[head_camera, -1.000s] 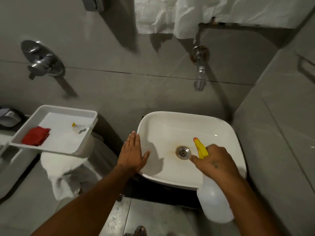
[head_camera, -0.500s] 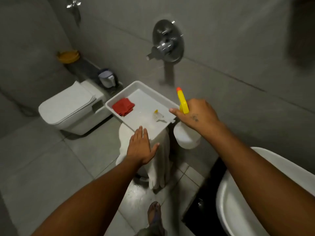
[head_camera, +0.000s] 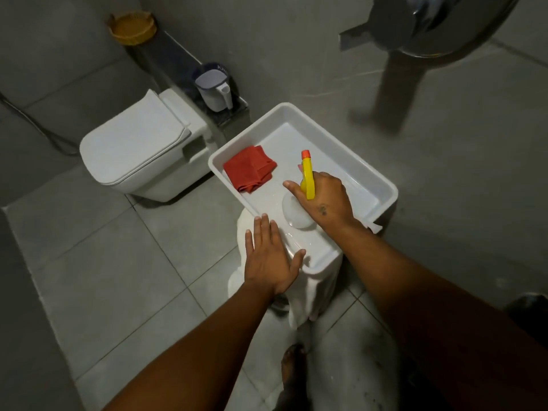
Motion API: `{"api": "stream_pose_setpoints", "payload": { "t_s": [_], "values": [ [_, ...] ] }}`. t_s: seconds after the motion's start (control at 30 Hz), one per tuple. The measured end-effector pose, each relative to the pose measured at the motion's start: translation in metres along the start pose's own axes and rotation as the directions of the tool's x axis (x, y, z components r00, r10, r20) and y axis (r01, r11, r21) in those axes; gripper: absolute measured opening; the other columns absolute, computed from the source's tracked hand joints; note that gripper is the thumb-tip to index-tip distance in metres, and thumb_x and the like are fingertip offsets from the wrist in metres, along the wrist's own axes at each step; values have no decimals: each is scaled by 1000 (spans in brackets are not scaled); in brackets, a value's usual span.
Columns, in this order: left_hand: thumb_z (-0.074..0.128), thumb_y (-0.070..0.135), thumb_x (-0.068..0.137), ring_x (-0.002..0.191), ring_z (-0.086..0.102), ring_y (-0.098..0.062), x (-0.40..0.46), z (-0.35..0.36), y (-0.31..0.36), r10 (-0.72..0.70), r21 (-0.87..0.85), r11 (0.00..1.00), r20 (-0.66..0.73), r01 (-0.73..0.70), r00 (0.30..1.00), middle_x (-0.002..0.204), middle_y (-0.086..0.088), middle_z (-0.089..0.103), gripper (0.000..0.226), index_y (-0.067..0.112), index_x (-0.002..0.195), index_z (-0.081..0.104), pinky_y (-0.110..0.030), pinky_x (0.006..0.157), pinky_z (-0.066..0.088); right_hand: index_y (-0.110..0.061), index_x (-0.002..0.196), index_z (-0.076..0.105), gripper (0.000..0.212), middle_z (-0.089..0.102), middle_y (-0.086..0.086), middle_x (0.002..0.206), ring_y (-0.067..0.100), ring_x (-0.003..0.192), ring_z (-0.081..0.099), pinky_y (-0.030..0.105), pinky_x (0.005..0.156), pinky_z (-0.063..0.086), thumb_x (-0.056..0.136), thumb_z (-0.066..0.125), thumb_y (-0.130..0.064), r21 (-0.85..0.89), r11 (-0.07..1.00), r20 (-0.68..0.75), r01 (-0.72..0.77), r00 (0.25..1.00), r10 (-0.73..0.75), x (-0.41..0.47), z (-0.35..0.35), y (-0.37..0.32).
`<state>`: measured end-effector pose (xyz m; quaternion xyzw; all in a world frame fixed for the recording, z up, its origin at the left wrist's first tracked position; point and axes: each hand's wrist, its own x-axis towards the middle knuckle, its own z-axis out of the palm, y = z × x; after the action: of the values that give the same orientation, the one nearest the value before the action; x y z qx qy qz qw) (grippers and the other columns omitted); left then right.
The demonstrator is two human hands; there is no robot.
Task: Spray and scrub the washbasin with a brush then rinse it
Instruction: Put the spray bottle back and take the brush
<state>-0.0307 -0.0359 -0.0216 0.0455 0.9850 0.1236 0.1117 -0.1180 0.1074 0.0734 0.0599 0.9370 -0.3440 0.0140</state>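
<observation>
My right hand (head_camera: 324, 198) grips the yellow trigger head of the spray bottle (head_camera: 307, 178), whose translucent body (head_camera: 295, 213) sits low inside the white tray (head_camera: 382, 188). A folded red cloth (head_camera: 250, 169) lies at the tray's left end. Just behind the bottle head a small yellow tip shows; the brush is otherwise hidden by my hand and the bottle. My left hand (head_camera: 271, 258) lies flat with spread fingers on the tray's near rim. The washbasin is out of view.
The tray rests on a white-draped stand (head_camera: 308, 301). A white toilet (head_camera: 139, 146) stands to the left, with a small jug (head_camera: 216, 91) and a yellow basket (head_camera: 133, 26) on the ledge behind it. A chrome wall fitting (head_camera: 439, 22) looms top right. My foot (head_camera: 292, 372) stands on the tiled floor.
My view swung left from the washbasin to the tray. My right hand carried the spray bottle over and lowered it into the tray. My left hand left the basin rim and came onto the tray's rim.
</observation>
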Motion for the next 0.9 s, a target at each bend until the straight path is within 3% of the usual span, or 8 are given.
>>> {"api": "stream_pose_setpoints", "payload": {
  "t_s": [0.13,0.23,0.37,0.5,0.6,0.77,0.9],
  "values": [
    [14,78,88,148,-25,-26,-1,4,-1,9,-1,1000,21,-9,1000,164,-11,-16,98,10,157,2,-48,119,-13,-14,98,68,67,70,4,87,19,77,65,37,74,58,67,66,-74,14,1000,74,-16,997,15,11,5,2],
    [17,77,88,148,-25,-26,-2,-2,0,11,3,1000,52,-11,999,164,-12,-15,98,8,156,1,-48,119,-13,-16,106,68,74,69,2,105,21,95,64,34,84,55,52,85,-62,-32,997,222,-69,972,74,12,-10,11],
    [19,77,87,148,-23,-28,-6,-9,4,23,-14,1000,68,-22,997,164,-14,-15,100,6,156,1,-50,120,-9,-15,115,66,51,66,9,115,29,105,63,37,87,54,70,84,-32,-364,920,176,-144,959,220,3,-38,48],
    [15,79,86,149,-21,-30,-9,-8,12,8,-37,999,74,-5,997,164,-14,-13,101,7,156,2,-51,121,-5,-11,111,67,32,69,12,110,31,103,64,36,84,57,82,72,-24,-520,829,180,-206,922,342,-7,-46,76],
    [16,78,86,149,-21,-31,-10,-6,16,7,-21,1000,81,-5,997,164,-14,-13,100,9,156,2,-51,121,-5,-11,109,67,22,68,14,110,32,101,64,37,84,57,89,62,-18,-497,845,174,-196,932,318,-11,-44,81],
    [20,73,90,149,-17,-34,-12,-9,21,15,0,1000,89,-15,996,164,-17,-12,94,8,156,4,-51,121,-5,-2,115,64,27,64,19,116,35,108,59,43,91,54,91,51,-1,-326,924,152,-200,954,260,-23,-51,75],
    [14,75,88,151,-11,-32,-34,-12,39,76,-8,997,91,-76,993,164,-17,-10,95,9,156,4,-48,121,-4,-4,116,63,29,63,21,116,38,107,61,43,89,54,90,52,-2,-259,949,87,-178,975,206,-65,-83,75]
  ]
}}
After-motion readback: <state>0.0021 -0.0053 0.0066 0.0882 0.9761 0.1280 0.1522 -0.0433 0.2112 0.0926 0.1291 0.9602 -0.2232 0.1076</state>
